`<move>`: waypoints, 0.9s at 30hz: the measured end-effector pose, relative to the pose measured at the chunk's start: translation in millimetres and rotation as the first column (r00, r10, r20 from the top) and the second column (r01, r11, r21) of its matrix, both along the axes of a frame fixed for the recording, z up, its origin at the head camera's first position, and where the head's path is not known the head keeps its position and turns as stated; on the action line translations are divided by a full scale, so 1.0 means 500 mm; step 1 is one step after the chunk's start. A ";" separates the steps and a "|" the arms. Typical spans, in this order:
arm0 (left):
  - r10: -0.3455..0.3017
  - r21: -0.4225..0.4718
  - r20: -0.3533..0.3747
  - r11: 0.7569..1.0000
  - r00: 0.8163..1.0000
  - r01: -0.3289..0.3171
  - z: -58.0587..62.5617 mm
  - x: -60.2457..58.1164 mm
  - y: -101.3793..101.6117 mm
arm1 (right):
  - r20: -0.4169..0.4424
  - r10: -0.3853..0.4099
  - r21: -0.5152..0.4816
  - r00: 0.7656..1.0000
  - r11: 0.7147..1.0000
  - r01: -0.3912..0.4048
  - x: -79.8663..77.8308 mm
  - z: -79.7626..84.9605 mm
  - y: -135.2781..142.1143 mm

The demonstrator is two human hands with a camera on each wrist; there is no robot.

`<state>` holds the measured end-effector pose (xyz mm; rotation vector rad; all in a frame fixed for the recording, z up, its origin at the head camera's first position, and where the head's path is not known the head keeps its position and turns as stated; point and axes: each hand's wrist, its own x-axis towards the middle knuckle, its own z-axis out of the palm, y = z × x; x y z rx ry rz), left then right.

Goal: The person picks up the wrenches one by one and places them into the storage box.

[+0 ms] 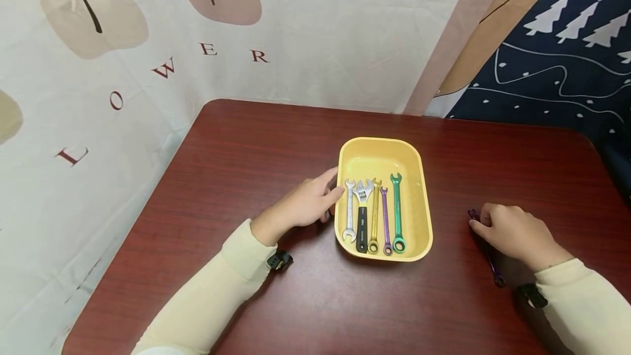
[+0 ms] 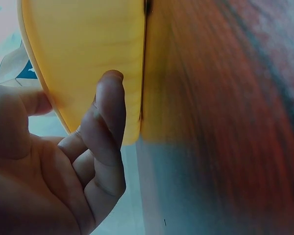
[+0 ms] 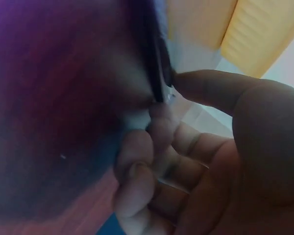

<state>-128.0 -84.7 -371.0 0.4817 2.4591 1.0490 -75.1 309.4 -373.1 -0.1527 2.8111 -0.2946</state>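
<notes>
My left hand (image 1: 310, 201) is at the left side of a yellow plastic tray (image 1: 426, 223). The left wrist view shows the thumb over the rim and bent fingers (image 2: 110, 112) by the outer wall. Inside the tray lie a silver open-end wrench (image 1: 349, 210), a black-handled adjustable wrench (image 1: 362, 226), a gold combination wrench (image 1: 375, 218), a small purple wrench (image 1: 385, 221) and a green wrench (image 1: 397, 212), side by side. On the right, my right hand (image 1: 515, 234) pinches a dark purple combination wrench (image 1: 494, 267) near its open end, between thumb and fingers; the hand hides part of it.
The tray stands on a dark red wooden table (image 1: 256, 152). Behind the table hangs a white printed cloth (image 1: 335, 32), with a dark blue cloth (image 1: 542, 81) patterned with white trees at the right.
</notes>
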 end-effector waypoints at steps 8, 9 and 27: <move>-0.004 -0.003 -0.013 1.000 1.000 0.004 -0.003 0.002 0.000 | 0.082 0.075 -0.033 0.994 0.997 -0.072 -0.007 0.008 0.001; -0.004 -0.002 -0.015 1.000 1.000 0.004 -0.003 0.002 0.000 | 0.087 0.082 -0.033 0.993 0.996 -0.080 -0.008 0.010 0.000; 0.002 -0.004 -0.004 1.000 1.000 -0.002 -0.003 0.004 0.001 | -0.018 0.071 0.028 0.997 0.997 -0.071 -0.009 0.003 -0.024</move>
